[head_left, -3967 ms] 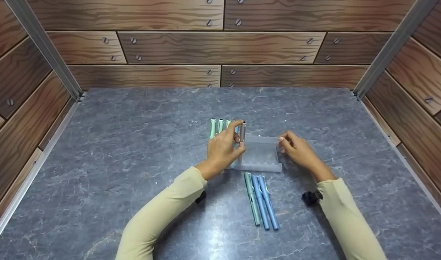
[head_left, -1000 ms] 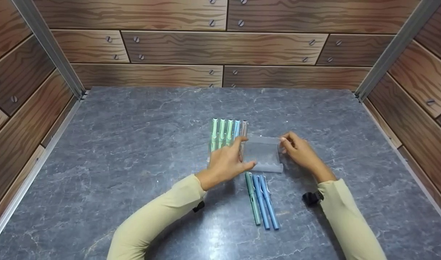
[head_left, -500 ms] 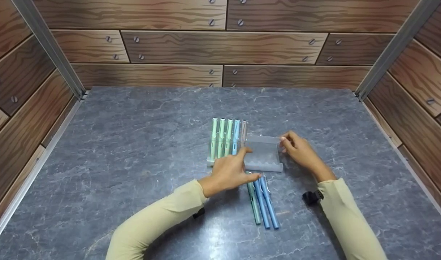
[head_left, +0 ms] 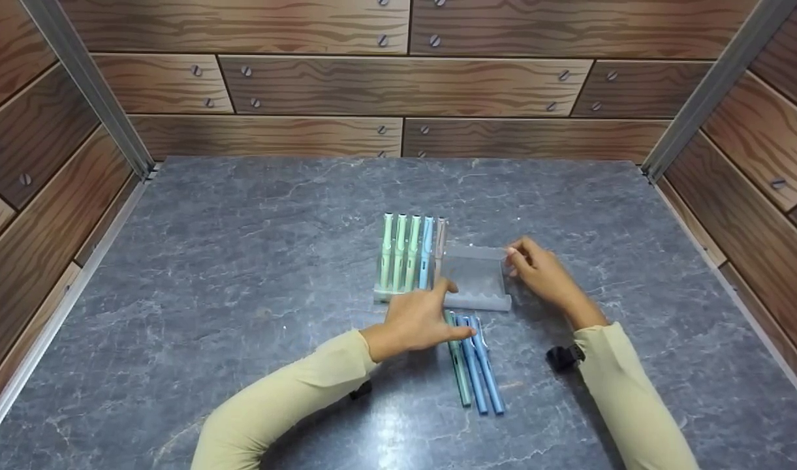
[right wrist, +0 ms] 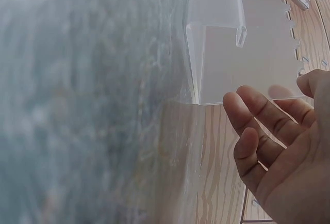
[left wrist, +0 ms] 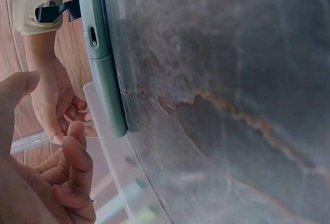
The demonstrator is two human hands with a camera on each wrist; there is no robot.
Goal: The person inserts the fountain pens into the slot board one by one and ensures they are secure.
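Observation:
A clear plastic pen stand (head_left: 474, 275) holds a row of upright-leaning pens at its left: light green pens (head_left: 400, 254), a light blue pen (head_left: 427, 245) and a brownish-grey pen (head_left: 441, 235). In front of it lie a dark green pen (head_left: 460, 375) and two blue pens (head_left: 486, 372), side by side on the table. My left hand (head_left: 416, 320) is over their upper ends, thumb and index finger spread, gripping nothing. At the stand's right edge, my right hand (head_left: 538, 271) pinches the panel between thumb and index finger; its other fingers are loosely bent in the right wrist view.
The grey marbled table (head_left: 254, 228) extends around the stand. Wood-patterned walls (head_left: 398, 85) enclose it at the back and sides, with metal corner posts (head_left: 718, 91). A black wrist camera (head_left: 563, 357) sits beneath the right sleeve.
My left hand has let go of the brownish-grey pen, which now rests in the stand, and has moved toward me over the loose pens. My right hand stays at the stand's edge.

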